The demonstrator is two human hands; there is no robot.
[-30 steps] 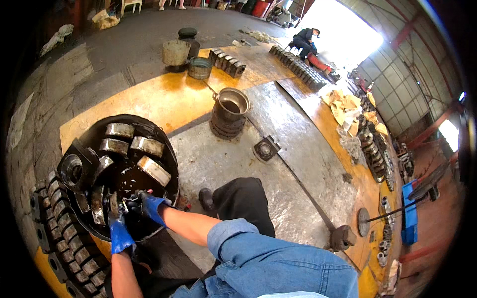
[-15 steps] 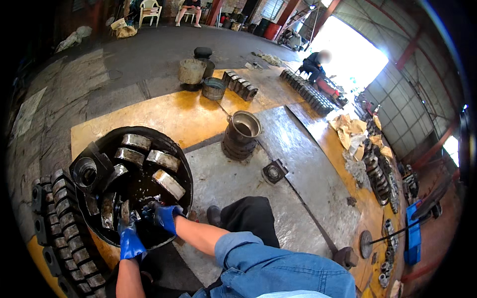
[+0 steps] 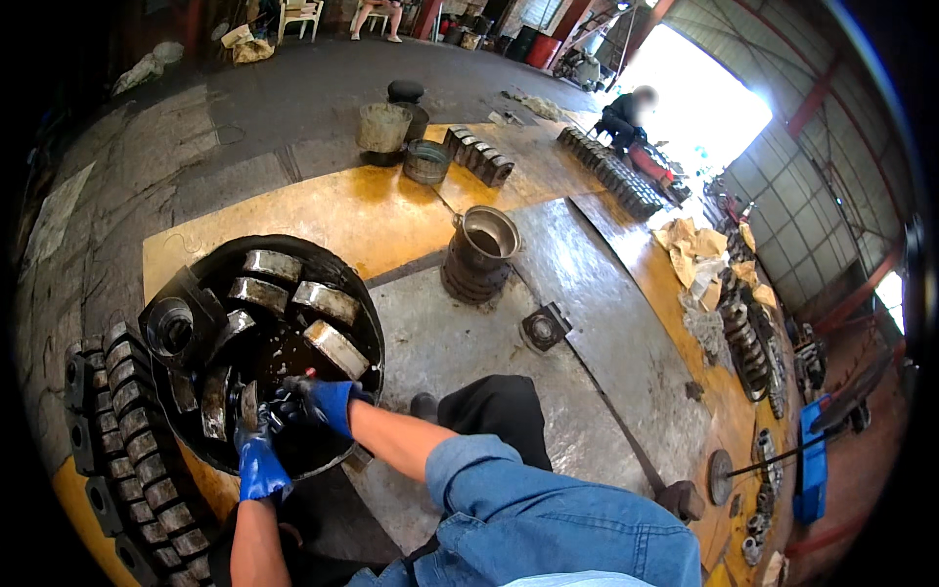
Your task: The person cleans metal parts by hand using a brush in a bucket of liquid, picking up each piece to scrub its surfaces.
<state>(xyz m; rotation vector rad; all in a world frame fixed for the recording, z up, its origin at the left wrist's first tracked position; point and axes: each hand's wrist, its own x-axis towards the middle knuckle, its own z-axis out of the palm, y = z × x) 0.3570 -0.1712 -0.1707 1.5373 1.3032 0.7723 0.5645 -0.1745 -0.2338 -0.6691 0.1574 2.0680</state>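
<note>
A wide round black basin [image 3: 379,333] with dark liquid in the bottom stands at my left front. My left hand [image 3: 261,460], in a blue glove wet with dark liquid, is closed on a metal block [image 3: 250,402] inside the basin. Close beside it, my gloved right hand [image 3: 328,401] has its fingers curled toward the same block. A small red tip shows above that hand, but what it grips is hidden. Several curved-edged metal blocks [image 3: 334,348] lie in the basin. A larger dark block with a round hole [image 3: 178,328] leans at its left rim.
Stacked rows of metal blocks [image 3: 147,450] flank the basin's left side. Ahead stand a metal pot [image 3: 481,254], a square part with a round centre [image 3: 542,330] and buckets [image 3: 426,162]. A co-worker [image 3: 621,119] sits beyond, by another block row [image 3: 611,176]. Machine parts line the right.
The view has tilted slightly, so the basin sits a little higher in the picture. My right hand has come slightly nearer my left hand, which still holds the metal block.
</note>
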